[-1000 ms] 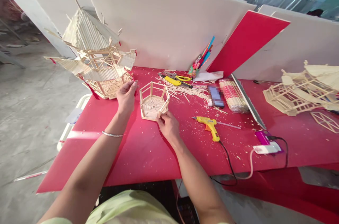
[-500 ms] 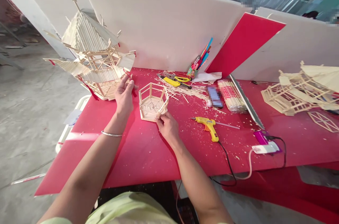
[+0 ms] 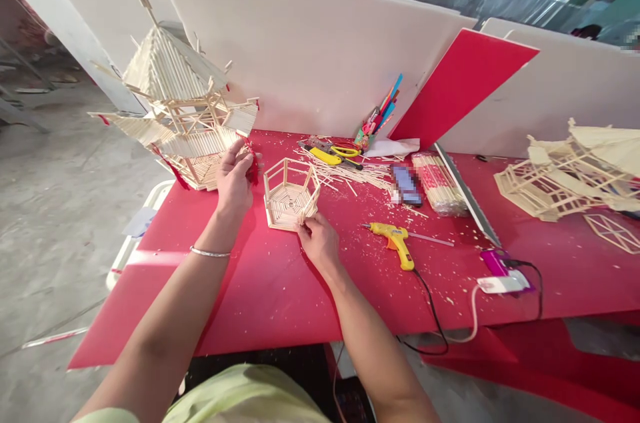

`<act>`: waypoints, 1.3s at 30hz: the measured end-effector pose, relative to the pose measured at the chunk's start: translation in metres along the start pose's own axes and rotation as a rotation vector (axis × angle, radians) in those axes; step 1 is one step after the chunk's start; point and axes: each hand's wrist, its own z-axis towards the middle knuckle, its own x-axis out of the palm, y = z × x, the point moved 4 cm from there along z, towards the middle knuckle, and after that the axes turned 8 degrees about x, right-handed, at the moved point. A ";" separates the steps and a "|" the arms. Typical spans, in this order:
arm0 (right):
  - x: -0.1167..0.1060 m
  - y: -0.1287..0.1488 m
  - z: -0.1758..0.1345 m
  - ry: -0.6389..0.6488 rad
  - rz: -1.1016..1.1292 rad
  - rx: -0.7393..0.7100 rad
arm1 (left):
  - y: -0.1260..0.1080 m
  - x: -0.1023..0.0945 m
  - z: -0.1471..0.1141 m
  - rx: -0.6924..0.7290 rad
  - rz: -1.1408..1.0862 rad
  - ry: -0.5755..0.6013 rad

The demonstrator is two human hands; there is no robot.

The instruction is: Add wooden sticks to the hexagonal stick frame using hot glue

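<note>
Pinched at its near right corner by my right hand (image 3: 319, 241), a small six-sided stick frame (image 3: 293, 199) rests on the red table. It has a slatted floor and a railing around most of its sides. My left hand (image 3: 235, 176) is closed at the right corner of a tall pavilion model (image 3: 175, 116) built of the same pale sticks. A red tassel (image 3: 253, 166) hangs from that corner, at my curled fingertips. Part of the pavilion's lower right side is hidden behind this hand.
Right of the frame lies a yellow glue gun (image 3: 395, 239), corded toward a power strip (image 3: 503, 281). Behind are loose sticks (image 3: 363, 175), yellow-handled scissors (image 3: 345, 151), a phone (image 3: 406, 184) and packed sticks (image 3: 440, 184). Another stick model (image 3: 565, 169) stands far right, before white boards (image 3: 310, 43).
My left fingers have shifted slightly at the tassel, which now sits higher against them. My right hand keeps its grip on the small frame. The whole view has shifted a little.
</note>
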 end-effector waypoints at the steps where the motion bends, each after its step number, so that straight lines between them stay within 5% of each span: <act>1: 0.000 0.000 0.000 -0.003 -0.004 0.005 | 0.000 0.000 0.000 -0.026 -0.010 0.011; 9: -0.002 0.002 -0.001 -0.001 -0.002 -0.013 | -0.006 0.003 0.000 -0.231 -0.170 0.076; 39: 0.000 0.000 -0.001 0.000 0.019 -0.027 | -0.003 0.003 0.000 -0.208 -0.051 0.053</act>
